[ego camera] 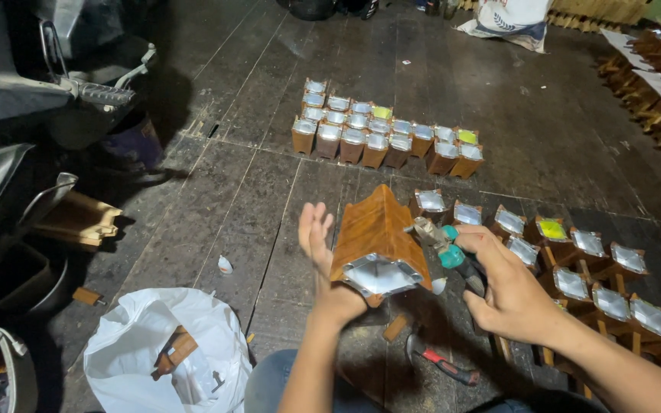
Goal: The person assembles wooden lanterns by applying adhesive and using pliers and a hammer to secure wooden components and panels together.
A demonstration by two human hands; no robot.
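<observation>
My left hand (323, 260) props up a brown wooden block (376, 229) with a shiny silver-lined end (380, 277); the fingers are spread, the palm pressed against its left side. My right hand (503, 287) grips a teal-handled tool (451, 254) whose metal head touches the block's right edge. Similar wooden pieces with silver or yellow-green faces stand in rows on the floor behind (380, 134) and to the right (575, 260).
A white plastic bag (154, 352) holding wood scraps lies at lower left. A red-handled tool (441, 363) rests on the dark plank floor by my knee. A motorbike (24, 99) stands at the left. Wooden frames (656, 84) are stacked at far right.
</observation>
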